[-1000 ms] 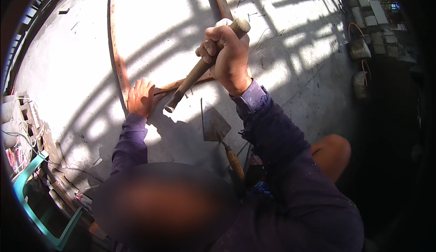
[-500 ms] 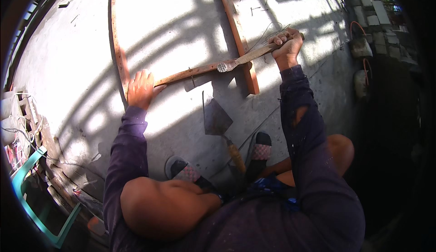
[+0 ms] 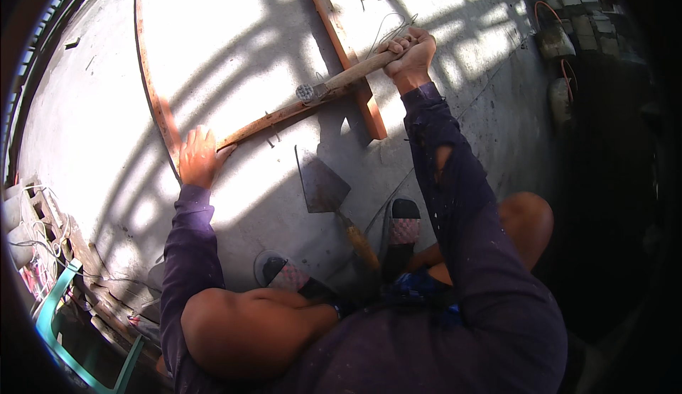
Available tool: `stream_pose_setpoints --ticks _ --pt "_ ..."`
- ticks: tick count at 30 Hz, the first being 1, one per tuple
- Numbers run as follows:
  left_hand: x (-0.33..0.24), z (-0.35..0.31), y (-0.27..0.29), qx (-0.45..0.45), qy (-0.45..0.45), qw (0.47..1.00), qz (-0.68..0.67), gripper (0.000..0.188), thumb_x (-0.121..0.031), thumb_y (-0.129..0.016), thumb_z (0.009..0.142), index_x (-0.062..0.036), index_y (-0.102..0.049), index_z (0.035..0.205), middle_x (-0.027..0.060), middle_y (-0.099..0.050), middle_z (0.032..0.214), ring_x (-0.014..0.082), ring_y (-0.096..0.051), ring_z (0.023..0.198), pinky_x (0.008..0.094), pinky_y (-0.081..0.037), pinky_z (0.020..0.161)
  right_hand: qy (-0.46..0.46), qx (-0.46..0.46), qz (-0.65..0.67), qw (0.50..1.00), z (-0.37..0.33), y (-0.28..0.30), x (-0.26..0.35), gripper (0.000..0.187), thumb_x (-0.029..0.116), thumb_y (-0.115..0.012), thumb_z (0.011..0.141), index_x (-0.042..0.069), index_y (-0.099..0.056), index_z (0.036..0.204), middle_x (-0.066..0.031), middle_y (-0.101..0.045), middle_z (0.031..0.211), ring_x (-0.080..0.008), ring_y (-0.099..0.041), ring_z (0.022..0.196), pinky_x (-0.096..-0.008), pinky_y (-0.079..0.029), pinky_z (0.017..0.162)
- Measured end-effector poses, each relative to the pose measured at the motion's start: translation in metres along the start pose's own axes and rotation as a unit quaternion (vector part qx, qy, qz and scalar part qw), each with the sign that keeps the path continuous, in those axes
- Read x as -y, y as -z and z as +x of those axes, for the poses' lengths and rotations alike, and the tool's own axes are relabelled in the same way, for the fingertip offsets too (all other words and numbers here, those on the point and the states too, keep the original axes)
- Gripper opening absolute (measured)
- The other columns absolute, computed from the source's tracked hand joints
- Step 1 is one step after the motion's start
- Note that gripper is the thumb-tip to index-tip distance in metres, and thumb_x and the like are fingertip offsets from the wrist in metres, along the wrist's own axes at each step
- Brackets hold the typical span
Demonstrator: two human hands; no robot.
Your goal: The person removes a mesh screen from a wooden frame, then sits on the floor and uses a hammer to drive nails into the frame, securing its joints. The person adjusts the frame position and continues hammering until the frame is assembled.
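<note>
My left hand (image 3: 199,158) presses down on a corner of a wooden frame, fingers over the end of the left rail (image 3: 147,67) and thumb along the crosspiece (image 3: 249,130). A hammer (image 3: 352,74) is in my right hand (image 3: 412,53), which is closed round the handle's end. The hammer's round, patterned face (image 3: 309,94) is over the crosspiece; I cannot tell whether it touches the wood. A thin nail (image 3: 271,140) shows at the crosspiece's near side. The right rail (image 3: 334,32) passes under the handle.
A trowel (image 3: 323,184) with a wooden handle lies between the frame and my feet. Loose nails (image 3: 367,1) and thin wire (image 3: 387,25) are on the concrete floor (image 3: 92,131). A green plastic piece (image 3: 53,309) stands at left. Containers with orange handles (image 3: 558,39) and blocks (image 3: 590,25) are at right.
The hammer and my right hand have moved left along the crosspiece. The whole view has shifted, so the frame appears farther left. My left hand stays on the corner.
</note>
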State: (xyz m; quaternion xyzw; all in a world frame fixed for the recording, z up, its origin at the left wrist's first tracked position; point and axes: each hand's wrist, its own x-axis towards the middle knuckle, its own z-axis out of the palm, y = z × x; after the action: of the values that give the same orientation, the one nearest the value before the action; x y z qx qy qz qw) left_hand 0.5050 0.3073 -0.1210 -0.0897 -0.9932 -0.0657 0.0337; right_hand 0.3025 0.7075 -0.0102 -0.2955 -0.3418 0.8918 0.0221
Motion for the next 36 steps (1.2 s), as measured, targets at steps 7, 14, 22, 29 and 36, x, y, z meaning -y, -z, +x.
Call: stream_pose_setpoints --ticks 7,14,22,29,36 --pt "-0.004 0.003 0.0 -0.006 -0.006 1.0 0.007 0.053 -0.047 -0.082 0.076 -0.0059 -0.063 0.105 0.0085 -0.061 0.1 0.026 -0.06 0.099 0.0415 -0.051 0.08 0.056 0.016 -0.062 0.996 -0.003 0.008 0.026 0.022 0.021 -0.053 0.086 0.018 -0.038 0.071 0.0047 -0.035 0.057 -0.0127 -0.04 0.043 -0.0396 -0.048 0.06" --pt "-0.008 0.004 -0.002 -0.029 -0.007 0.999 -0.015 0.048 -0.04 -0.084 0.076 -0.0055 -0.06 0.099 0.0081 -0.057 0.097 0.0275 -0.058 0.096 0.0412 -0.05 0.079 0.069 0.137 -0.169 0.974 0.001 -0.027 0.008 0.025 0.016 -0.06 0.085 0.016 -0.04 0.071 0.0028 -0.035 0.057 -0.014 -0.037 0.043 -0.0382 -0.04 0.056" --pt "-0.009 0.007 -0.001 -0.03 -0.01 0.999 0.002 0.046 -0.04 -0.083 0.077 -0.0056 -0.059 0.096 0.0081 -0.056 0.096 0.0273 -0.058 0.094 0.0408 -0.048 0.077 0.025 -0.06 0.034 0.997 0.022 0.018 0.036 0.02 0.021 -0.052 0.087 0.018 -0.039 0.072 0.0041 -0.035 0.056 -0.0132 -0.04 0.044 -0.0387 -0.048 0.066" --pt "-0.014 0.011 0.001 -0.011 0.0 1.0 -0.011 0.045 -0.039 -0.083 0.077 -0.0055 -0.059 0.095 0.0082 -0.055 0.095 0.0286 -0.058 0.094 0.0416 -0.048 0.077 0.207 0.241 -0.318 0.893 -0.062 -0.049 -0.015 0.011 0.008 -0.065 0.078 0.003 -0.058 0.071 -0.0048 -0.056 0.06 -0.0157 -0.053 0.052 -0.0337 -0.046 0.054" --pt "-0.013 0.01 -0.004 -0.02 0.027 0.999 -0.023 0.047 -0.042 -0.082 0.078 -0.005 -0.06 0.098 0.0096 -0.057 0.097 0.0283 -0.059 0.097 0.0424 -0.049 0.077 0.201 0.231 -0.389 0.869 -0.088 -0.09 -0.024 0.015 0.006 -0.069 0.081 -0.001 -0.063 0.068 -0.004 -0.06 0.059 -0.0124 -0.056 0.047 -0.0307 -0.044 0.045"
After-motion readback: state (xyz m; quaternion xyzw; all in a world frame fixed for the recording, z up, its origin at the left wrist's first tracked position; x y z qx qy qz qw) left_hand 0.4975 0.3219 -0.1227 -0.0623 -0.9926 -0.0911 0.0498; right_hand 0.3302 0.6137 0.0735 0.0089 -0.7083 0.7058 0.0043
